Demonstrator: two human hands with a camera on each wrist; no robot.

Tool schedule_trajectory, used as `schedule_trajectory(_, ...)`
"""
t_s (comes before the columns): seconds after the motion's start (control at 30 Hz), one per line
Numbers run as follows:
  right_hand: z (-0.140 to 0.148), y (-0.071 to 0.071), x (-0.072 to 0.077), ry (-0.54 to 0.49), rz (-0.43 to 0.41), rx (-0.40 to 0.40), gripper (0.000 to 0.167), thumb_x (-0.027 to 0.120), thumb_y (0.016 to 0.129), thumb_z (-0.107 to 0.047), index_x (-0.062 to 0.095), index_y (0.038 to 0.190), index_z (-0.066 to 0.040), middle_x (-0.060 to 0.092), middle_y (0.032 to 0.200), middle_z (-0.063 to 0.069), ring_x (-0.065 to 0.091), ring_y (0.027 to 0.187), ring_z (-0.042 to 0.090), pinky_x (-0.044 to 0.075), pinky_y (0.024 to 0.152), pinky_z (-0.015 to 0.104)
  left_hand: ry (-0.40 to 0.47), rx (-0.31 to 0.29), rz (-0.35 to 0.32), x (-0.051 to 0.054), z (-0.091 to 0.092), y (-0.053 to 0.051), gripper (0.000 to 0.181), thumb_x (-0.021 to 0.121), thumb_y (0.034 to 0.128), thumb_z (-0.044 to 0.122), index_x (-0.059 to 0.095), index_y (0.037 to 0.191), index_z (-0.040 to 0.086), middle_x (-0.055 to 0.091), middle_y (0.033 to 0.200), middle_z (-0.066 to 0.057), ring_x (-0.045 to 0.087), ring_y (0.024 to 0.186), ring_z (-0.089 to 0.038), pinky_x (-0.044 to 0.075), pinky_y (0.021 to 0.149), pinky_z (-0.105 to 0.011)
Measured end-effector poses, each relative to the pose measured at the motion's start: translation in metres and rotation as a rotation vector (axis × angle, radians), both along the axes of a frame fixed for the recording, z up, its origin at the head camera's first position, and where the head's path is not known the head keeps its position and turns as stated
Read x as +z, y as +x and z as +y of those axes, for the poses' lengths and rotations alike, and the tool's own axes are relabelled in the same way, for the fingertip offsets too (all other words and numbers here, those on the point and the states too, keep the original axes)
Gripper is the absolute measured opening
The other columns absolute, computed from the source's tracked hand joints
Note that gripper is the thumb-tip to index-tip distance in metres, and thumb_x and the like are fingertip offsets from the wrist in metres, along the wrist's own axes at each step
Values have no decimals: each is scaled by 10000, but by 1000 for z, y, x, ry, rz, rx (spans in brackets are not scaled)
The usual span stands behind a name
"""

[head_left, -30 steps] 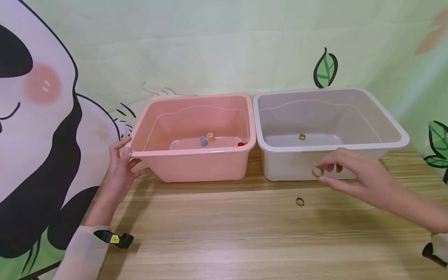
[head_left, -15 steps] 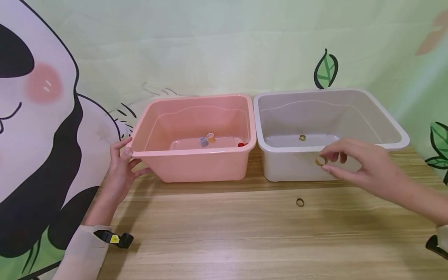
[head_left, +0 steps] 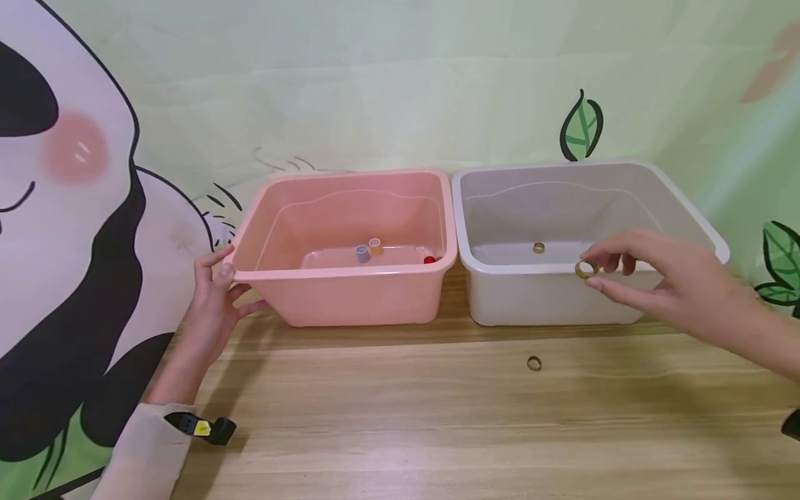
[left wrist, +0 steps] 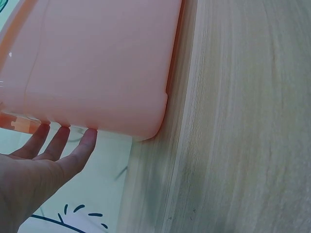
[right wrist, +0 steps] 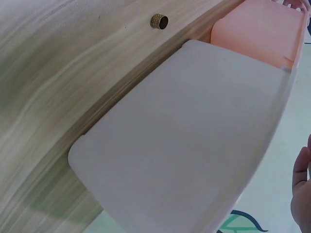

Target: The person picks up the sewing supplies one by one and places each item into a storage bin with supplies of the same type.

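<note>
My right hand [head_left: 662, 278] pinches a brass-coloured ring [head_left: 580, 269] between thumb and forefinger at the near rim of the grey tub [head_left: 531, 298], the other fingers curled behind it. So small a band seems to leave room for fingertips only, and pinching it by the edge leaves its hole in plain sight. Whether it hangs over the rim or just short of it, I cannot tell.

The pink tub [head_left: 362, 302] stands close beside the grey tub, on its left, both mouths facing up, an arrangement that probably puts either one within easy reach. My left hand [head_left: 215, 298] grips the pink rim at the near corner farthest from the grey tub, thumb in front and fingers bent beneath; I judge that this steadies it on the worktop [head_left: 375, 417].

As for the ring, it sits at the very tips of my right hand, ahead of the palm and toward the grey tub's left side. A second ring [right wrist: 156, 21], its outside patterned, lies in front of the grey tub, below and well apart from that hand. A third [head_left: 539, 251] rests on the grey tub's floor, beyond my fingertips. Left of the grey tub, a blue piece [head_left: 363, 255], an orange piece [head_left: 376, 248] and a red piece [head_left: 429, 260] lie inside the pink one.
</note>
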State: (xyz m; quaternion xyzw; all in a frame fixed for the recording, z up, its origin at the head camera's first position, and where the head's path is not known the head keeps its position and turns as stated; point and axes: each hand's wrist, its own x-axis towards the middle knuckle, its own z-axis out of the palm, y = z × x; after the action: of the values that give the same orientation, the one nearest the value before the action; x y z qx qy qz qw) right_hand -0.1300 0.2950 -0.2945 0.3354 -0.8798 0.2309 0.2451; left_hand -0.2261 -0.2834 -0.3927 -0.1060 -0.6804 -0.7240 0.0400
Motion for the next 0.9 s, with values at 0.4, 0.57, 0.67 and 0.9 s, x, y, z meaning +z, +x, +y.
schedule_trajectory(0.4,2,-8,22,41,-12,-69,409,847,763,16,715,1081,-206,644,950,-198,537,838,-45,412,713,98,3,-9,12,1,0,0,412,431,1092,318,253,1462,286,292,1588,-102,586,1200,-215,606,810,-370)
schedule_trajectory(0.57,1,-10,27,68,-25,-74,395,835,797,-7,708,1087,-242,627,956,-205,523,845,-67,409,729,92,-1,-9,10,0,0,0,412,433,1091,320,256,1462,292,292,1590,-103,587,1202,-214,607,812,-370)
schedule_trajectory(0.67,1,-11,28,65,-32,-74,389,831,799,1,714,1090,-230,627,953,-196,522,841,-72,412,729,84,3,-12,12,0,0,1,421,437,1090,321,254,1468,286,297,1589,-105,590,1202,-212,606,813,-372)
schedule_trajectory(0.9,3,-16,30,37,-57,-98,362,824,801,9,729,1076,-207,623,922,-165,530,818,-65,414,714,81,0,-13,13,0,0,1,425,434,1091,322,248,1471,278,297,1587,-110,591,1201,-202,605,814,-370)
